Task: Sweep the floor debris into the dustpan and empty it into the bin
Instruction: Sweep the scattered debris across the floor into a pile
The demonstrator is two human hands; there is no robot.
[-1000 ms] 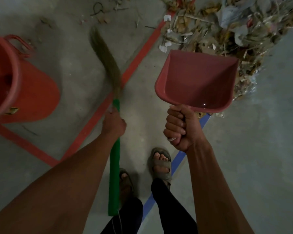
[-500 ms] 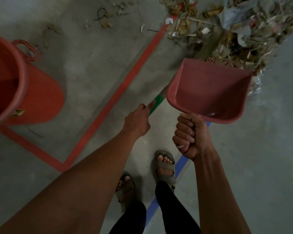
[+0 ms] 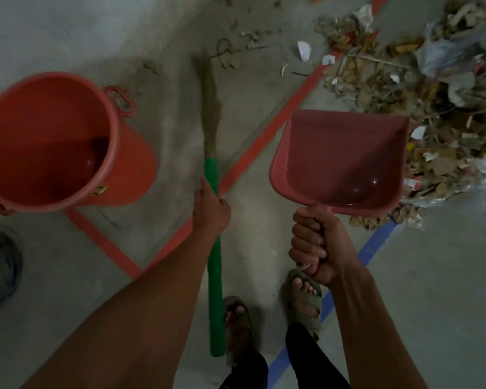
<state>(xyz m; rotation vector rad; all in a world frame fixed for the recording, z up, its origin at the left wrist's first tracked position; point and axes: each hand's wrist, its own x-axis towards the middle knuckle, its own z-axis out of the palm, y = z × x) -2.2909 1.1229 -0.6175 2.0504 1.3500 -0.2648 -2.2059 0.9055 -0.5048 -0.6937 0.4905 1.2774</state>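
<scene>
My left hand (image 3: pixel 210 210) grips the green handle of a grass broom (image 3: pixel 214 240); its brown bristles point away from me over the concrete floor. My right hand (image 3: pixel 317 245) grips the handle of a dull red dustpan (image 3: pixel 343 155), held above the floor with nothing in its scoop. A large heap of dry leaves, paper and plastic debris (image 3: pixel 421 94) lies to the upper right, just beyond the dustpan's far edge. An orange bin (image 3: pixel 54 141) with side handles stands at the left, its dark inside showing.
Red tape lines (image 3: pixel 253 153) and a blue tape line (image 3: pixel 373 242) cross the floor. Loose scraps (image 3: pixel 236 46) lie scattered at the top centre. A coil of grey cable (image 3: pixel 0 265) sits at the left edge. My sandalled feet (image 3: pixel 303 301) stand below my hands.
The broom has swung left, out of the debris heap, and now points straight ahead between bin and dustpan. The view has shifted so the bin shows more fully. The dustpan stays raised.
</scene>
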